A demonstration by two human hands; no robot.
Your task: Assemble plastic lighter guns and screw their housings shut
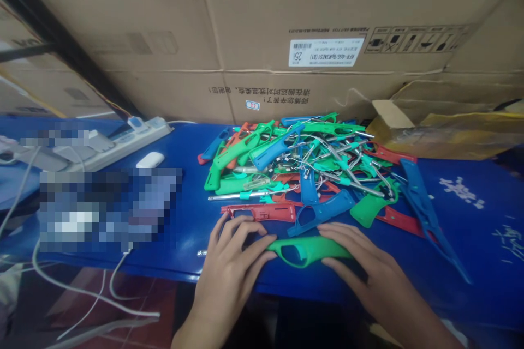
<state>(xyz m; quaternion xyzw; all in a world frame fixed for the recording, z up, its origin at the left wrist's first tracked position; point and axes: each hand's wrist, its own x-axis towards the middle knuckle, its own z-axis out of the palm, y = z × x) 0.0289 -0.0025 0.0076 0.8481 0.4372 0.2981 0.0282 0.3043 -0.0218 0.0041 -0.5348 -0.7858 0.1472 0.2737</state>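
Between my two hands is a green plastic lighter casing point(323, 248), held level near the table's front edge with its finger hole facing me. My left hand point(233, 262) pinches its narrow left end with thumb and forefinger; the other fingertips rest by a red casing half point(262, 211). My right hand point(364, 267) grips the wider right end between thumb and fingers. Just beyond lies a blue casing half point(323, 211). Behind them spreads a heap of green, blue and red casings point(239, 152), metal tubes point(241, 195) and thin white wires.
A blue table point(462, 229) carries everything. Large cardboard boxes point(254, 22) stand along its back, with a smaller taped carton point(458, 131) at right. On the left are a power strip point(123, 144), a white earphone-like case point(150, 160), cables and a blurred-out patch.
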